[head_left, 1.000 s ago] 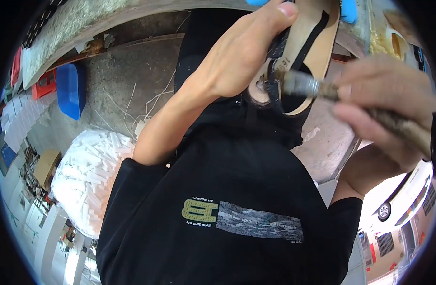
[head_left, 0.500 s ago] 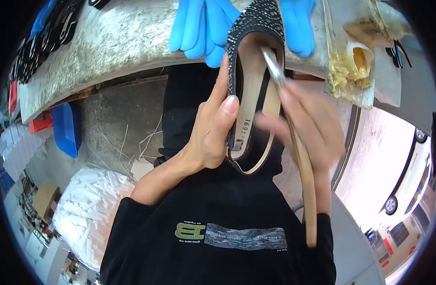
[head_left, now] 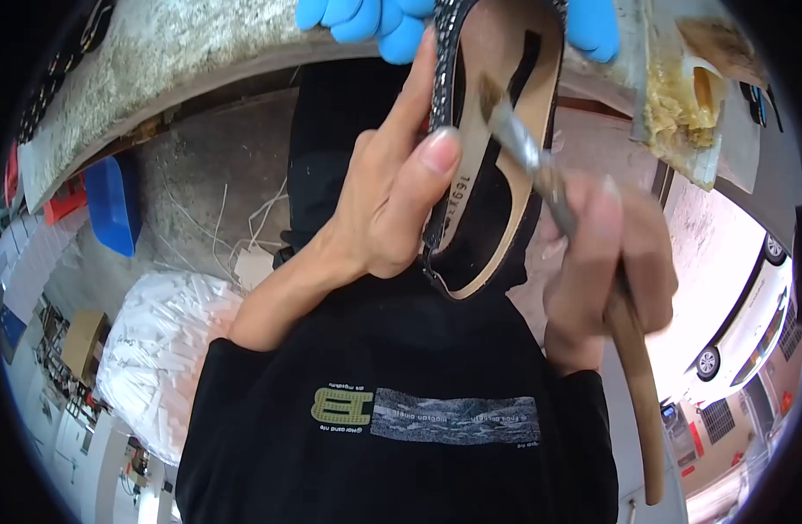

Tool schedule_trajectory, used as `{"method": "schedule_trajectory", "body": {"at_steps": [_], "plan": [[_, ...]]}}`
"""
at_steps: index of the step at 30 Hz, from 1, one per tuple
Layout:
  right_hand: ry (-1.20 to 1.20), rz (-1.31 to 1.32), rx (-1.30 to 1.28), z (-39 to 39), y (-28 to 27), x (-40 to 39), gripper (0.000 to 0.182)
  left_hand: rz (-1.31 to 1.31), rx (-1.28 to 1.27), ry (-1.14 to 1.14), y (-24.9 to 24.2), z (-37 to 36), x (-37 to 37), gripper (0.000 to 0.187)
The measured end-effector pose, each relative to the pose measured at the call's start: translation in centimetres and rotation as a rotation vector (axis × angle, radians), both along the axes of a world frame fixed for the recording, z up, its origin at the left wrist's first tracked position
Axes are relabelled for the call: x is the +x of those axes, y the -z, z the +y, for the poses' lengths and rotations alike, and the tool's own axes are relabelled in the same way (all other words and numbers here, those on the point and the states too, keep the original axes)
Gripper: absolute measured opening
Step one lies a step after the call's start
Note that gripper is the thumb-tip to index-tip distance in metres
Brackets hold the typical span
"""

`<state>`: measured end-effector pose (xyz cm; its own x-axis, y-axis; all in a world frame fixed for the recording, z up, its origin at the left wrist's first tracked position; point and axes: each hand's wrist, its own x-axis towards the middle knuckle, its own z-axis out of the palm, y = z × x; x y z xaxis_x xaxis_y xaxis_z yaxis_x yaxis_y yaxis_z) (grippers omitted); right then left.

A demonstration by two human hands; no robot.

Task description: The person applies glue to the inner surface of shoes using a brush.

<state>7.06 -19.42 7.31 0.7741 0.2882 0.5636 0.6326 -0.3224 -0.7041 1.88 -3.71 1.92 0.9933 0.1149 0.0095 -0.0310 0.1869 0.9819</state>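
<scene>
My left hand (head_left: 388,196) grips a black shoe (head_left: 475,135) by its side, with the thumb over the edge and the fingers along the outside. Shiny studs dot the shoe's upper, and printed marks show on its pale insole. In my right hand (head_left: 606,253) is a brush (head_left: 525,147) with a metal ferrule and a long, curved wooden handle. The brush tip overlaps the insole inside the shoe's opening. The right fingers are closed round the handle and slightly blurred.
Blue gloves (head_left: 353,22) lie on the worn worktable (head_left: 182,65) beyond the shoe. A cup (head_left: 705,96) crusted with yellowish glue stands at the table's right. A blue bin (head_left: 111,208) and a plastic bag of white pieces (head_left: 161,349) are at the left.
The shoe has shifted up and slightly right in view. My right hand has moved right and down, its grip turned, and the brush tip now lies nearer the insole's middle.
</scene>
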Motion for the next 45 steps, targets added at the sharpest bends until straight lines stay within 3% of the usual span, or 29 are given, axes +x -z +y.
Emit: {"method": "schedule_trajectory", "body": {"at_steps": [1, 4, 5, 6, 7, 9, 10, 12, 13, 14, 15, 18, 21, 23, 25, 28, 29, 30, 31, 32, 34, 35, 36, 37, 38, 39, 40, 45], "plan": [[-0.095, 0.173, 0.062, -1.2, -0.3, -1.2, 0.018, 0.032, -0.026, 0.006, -0.2, 0.0, 0.1, 0.071], [-0.192, 0.377, -0.143, -3.1, -2.9, -3.9, 0.019, 0.074, -0.067, 0.006, -0.3, 0.2, 0.4, 0.076], [-0.213, 0.365, -0.077, -4.0, -2.4, -2.9, 0.018, 0.067, -0.058, 0.004, -0.2, 0.3, 0.3, 0.075], [-0.234, 0.44, 0.258, -4.5, -1.6, -1.3, 0.013, 0.062, -0.048, 0.006, 0.0, 0.5, 0.3, 0.074], [-0.218, 0.05, -0.083, -5.7, -1.7, 2.0, 0.027, 0.054, -0.034, 0.01, 0.2, 0.6, 0.3, 0.073], [-0.253, 0.322, 0.413, -4.7, -2.9, 6.5, 0.035, 0.027, -0.004, 0.012, 0.7, 0.8, 0.2, 0.07], [-0.259, 0.344, 0.383, -4.5, -3.7, 7.7, 0.029, 0.006, 0.01, 0.013, 1.0, 0.9, 0.1, 0.069], [-0.17, 0.149, 0.069, -2.8, -4.8, 5.3, 0.024, -0.049, 0.038, 0.005, 1.3, 0.9, 0.0, 0.068], [-0.324, -0.029, 0.088, -1.3, -3.9, 4.9, 0.017, -0.073, 0.045, 0.002, 1.4, 0.9, 0.0, 0.067], [-0.211, -0.129, -0.037, -0.4, -3.1, 3.2, 0.011, -0.092, 0.041, 0.002, 1.3, 0.8, 0.3, 0.067], [0.003, -0.33, -0.322, 0.4, -2.5, 1.8, 0.012, -0.098, 0.019, -0.016, 1.1, 0.4, 0.4, 0.066], [0.122, -0.314, -0.35, 1.6, 0.1, 2.2, 0.01, -0.056, -0.053, -0.067, 1.1, -1.2, -0.7, 0.065], [0.119, -0.225, -0.228, 1.3, -0.2, 1.7, 0.012, -0.034, -0.023, -0.055, 0.8, -0.8, -1.0, 0.065], [0.091, 0.035, -0.171, 0.9, -1.2, 0.1, 0.014, -0.049, 0.002, -0.048, 0.7, -0.6, -0.6, 0.064], [-0.002, 0.029, -0.028, -0.4, -0.7, -1.8, 0.016, -0.037, -0.012, -0.036, 1.0, -0.5, -0.6, 0.064], [-0.216, 0.3, 0.019, -2.7, -1.6, -3.8, 0.018, -0.056, -0.016, -0.018, 1.0, 0.2, -0.3, 0.065], [-0.203, 0.27, -0.037, -4.1, -1.8, -3.5, 0.017, -0.042, -0.047, -0.008, 0.8, 0.3, -0.2, 0.064], [-0.111, 0.228, 0.181, -5.2, -2.0, -2.2, 0.005, -0.039, -0.074, 0.003, 0.5, 0.4, -0.1, 0.064], [-0.142, -0.219, 0.06, -6.4, -2.6, 1.9, 0.014, -0.07, -0.065, -0.003, 0.2, 0.7, -0.3, 0.064], [-0.269, 0.262, 0.488, -8.5, -6.2, 3.1, 0.026, 0.017, -0.148, 0.014, -0.2, 1.0, -0.9, 0.065], [0.387, -0.237, 0.387, -8.7, -8.9, 8.9, 0.032, 0.044, -0.271, 0.019, -1.1, 1.6, -1.6, 0.07], [0.428, -0.239, 0.159, -10.4, -9.7, 11.3, 0.028, -0.006, -0.32, 0.009, -1.5, 1.7, -2.0, 0.072], [0.383, -0.08, -0.043, -8.3, -10.5, 12.0, 0.023, -0.05, -0.304, 0.02, -1.7, 1.9, -2.4, 0.072], [0.455, 0.148, -0.133, -5.6, -10.0, 11.5, 0.027, 0.012, -0.511, 0.007, -1.7, 2.0, -2.9, 0.075], [0.046, -0.06, -0.347, -4.0, -7.6, 13.4, 0.025, 0.084, -0.72, -0.002, -1.7, 1.9, -3.2, 0.077], [0.298, 0.069, -0.665, 0.2, -6.6, 12.7, 0.024, 0.084, -0.715, -0.013, -1.5, 1.6, -3.5, 0.076], [0.194, 0.158, -0.892, 3.4, -6.2, 13.4, 0.026, 0.094, -0.715, -0.026, -1.4, 1.4, -3.7, 0.074], [0.13, 0.189, -0.965, 7.2, -1.5, 18.1, 0.024, 0.109, -0.385, -0.023, -2.3, -1.3, -2.6, 0.06]]}}
